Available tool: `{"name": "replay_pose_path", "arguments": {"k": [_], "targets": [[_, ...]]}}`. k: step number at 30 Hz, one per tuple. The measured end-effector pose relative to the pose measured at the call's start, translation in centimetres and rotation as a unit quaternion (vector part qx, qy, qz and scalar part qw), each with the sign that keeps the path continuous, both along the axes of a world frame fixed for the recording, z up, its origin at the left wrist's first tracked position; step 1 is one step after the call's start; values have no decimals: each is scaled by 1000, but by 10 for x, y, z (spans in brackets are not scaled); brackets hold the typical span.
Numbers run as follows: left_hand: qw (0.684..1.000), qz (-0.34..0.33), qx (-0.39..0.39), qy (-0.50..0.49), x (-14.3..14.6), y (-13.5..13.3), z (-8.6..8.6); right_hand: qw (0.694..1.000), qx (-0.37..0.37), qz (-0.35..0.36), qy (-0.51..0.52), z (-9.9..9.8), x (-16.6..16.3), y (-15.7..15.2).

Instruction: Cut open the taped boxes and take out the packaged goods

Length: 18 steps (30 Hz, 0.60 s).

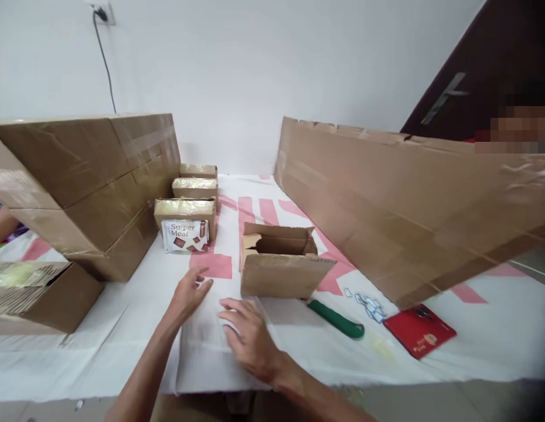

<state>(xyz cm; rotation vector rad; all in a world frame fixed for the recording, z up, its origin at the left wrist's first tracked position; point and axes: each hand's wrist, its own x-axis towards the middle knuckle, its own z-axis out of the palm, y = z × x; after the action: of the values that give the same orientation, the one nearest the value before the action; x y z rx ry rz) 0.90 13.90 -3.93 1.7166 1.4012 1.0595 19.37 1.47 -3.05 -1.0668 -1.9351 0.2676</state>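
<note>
My left hand [191,294] hovers above the white cloth with its fingers loosely curved and apart, holding nothing. Just right of it, my right hand [250,337] is also empty, fingers bent and spread. Beyond the right hand stands a small cardboard box [283,275] with its top flaps raised; its inside is dark. A white "Super Meal" packet [185,235] with brown squares leans upright against a taped carton [184,208], past my left hand. A green-handled tool [338,319] lies right of the open box, its other end hidden behind the box.
Large stacked cartons [118,187] rise at the left, and a long cardboard panel [399,211] stands at the right. Flattened cardboard pieces [26,296] fill a box at far left. A red phone [419,330] lies near small clear-blue scraps [371,308]. People are partly visible at both sides.
</note>
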Motion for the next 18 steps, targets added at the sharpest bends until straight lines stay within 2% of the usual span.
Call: {"name": "replay_pose_path", "arguments": {"k": [2, 4, 6, 7, 8, 10, 13, 15, 18], "targets": [[999, -46, -13, -11, 18, -24, -1, 992, 86, -94, -11, 27, 48, -33], [997, -68, -22, -36, 36, -40, 1, 966, 126, -224, 5, 47, 101, -50], [996, -61, -15, -66, 51, -46, 9, 939, 111, -321, 43, 56, 152, -46], [995, -58, -8, -80, 59, -45, 15, 938, 76, -333, 66, 57, 174, -37], [994, -55, -2, -93, 67, -42, 21, 940, 30, -325, 95, 56, 193, -25], [991, -58, -2, -118, 82, -32, 32, 952, -62, -265, 140, 50, 219, 3], [982, -86, -35, -166, 102, -23, 41, 954, -171, -159, 186, 36, 225, 36], [973, -99, -41, -205, 109, -26, 41, 945, -201, -134, 221, 28, 213, 44], [968, -80, -20, -238, 105, -40, 36, 947, -177, -165, 210, 21, 190, 41]]}}
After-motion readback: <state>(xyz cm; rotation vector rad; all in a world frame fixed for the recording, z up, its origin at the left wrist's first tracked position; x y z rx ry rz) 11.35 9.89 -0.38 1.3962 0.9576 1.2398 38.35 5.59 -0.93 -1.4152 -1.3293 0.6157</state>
